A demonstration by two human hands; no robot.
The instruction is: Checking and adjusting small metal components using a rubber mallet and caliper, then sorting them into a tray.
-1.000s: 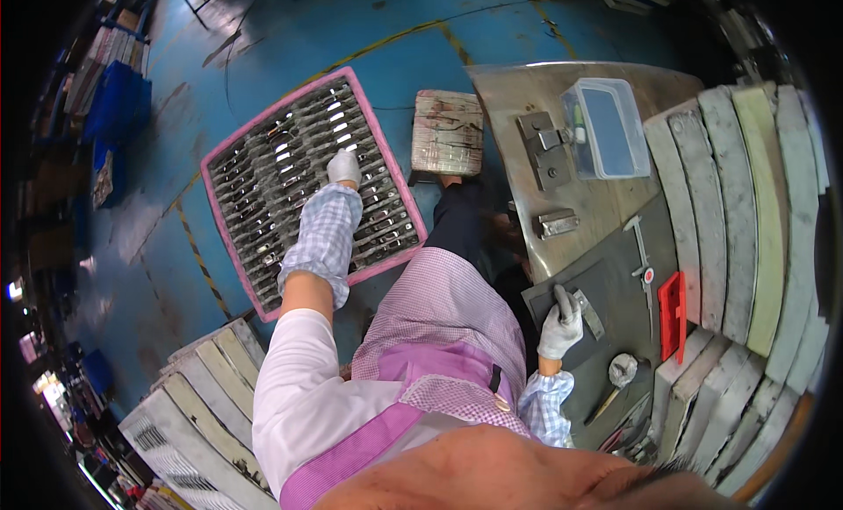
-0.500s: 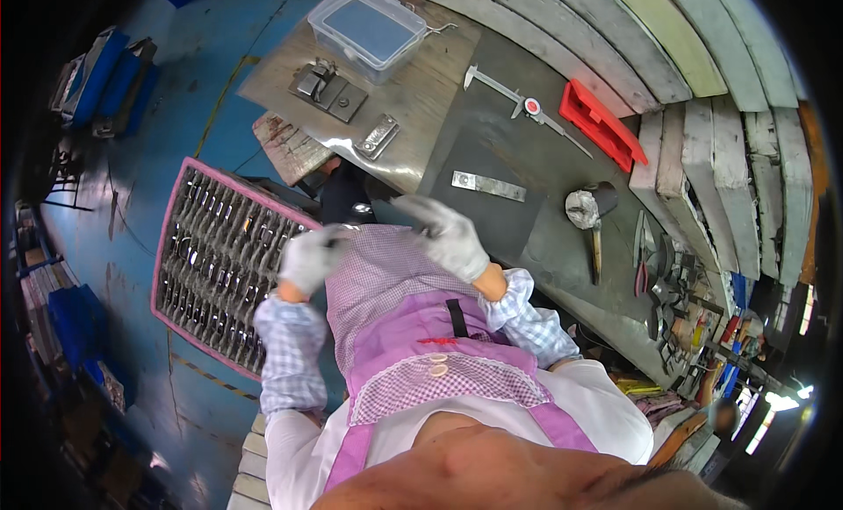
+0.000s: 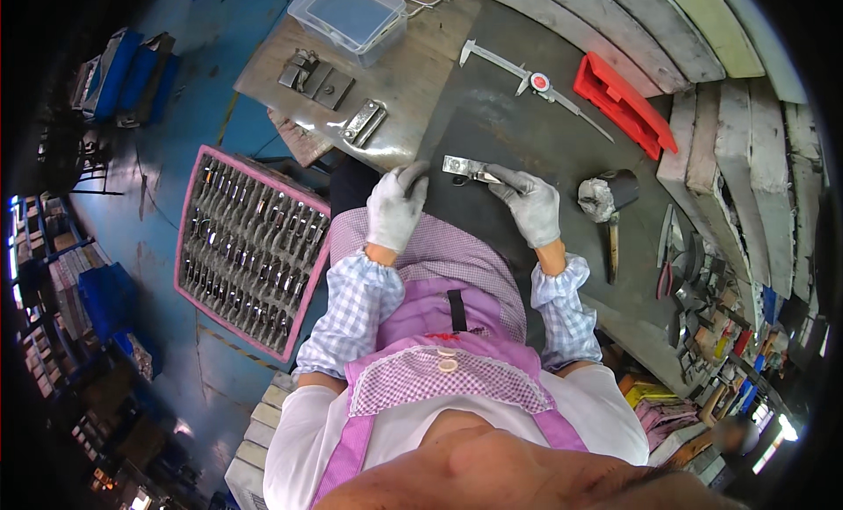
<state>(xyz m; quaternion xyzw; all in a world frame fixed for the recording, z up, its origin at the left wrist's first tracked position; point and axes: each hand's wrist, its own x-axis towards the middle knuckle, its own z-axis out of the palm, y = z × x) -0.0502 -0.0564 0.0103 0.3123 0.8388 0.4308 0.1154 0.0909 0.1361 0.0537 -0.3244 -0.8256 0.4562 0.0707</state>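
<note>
Right hand point(image 3: 534, 208), metal strip point(image 3: 457, 165) at fingertips

You have two white-gloved hands, the left hand point(image 3: 397, 209) and the right hand point(image 3: 530, 208), one shiny flat metal strip point(image 3: 457, 166), one silver dial caliper point(image 3: 540, 83), one bright-red plastic case point(image 3: 625, 106), one clear rectangular plastic box point(image 3: 347, 18), one wooden-handled mallet point(image 3: 597, 200) and one pink-rimmed tray point(image 3: 309, 284).

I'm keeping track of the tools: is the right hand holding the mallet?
No, the right hand holds a small metal piece, while the mallet lies apart from it on the dark worktop.
</note>
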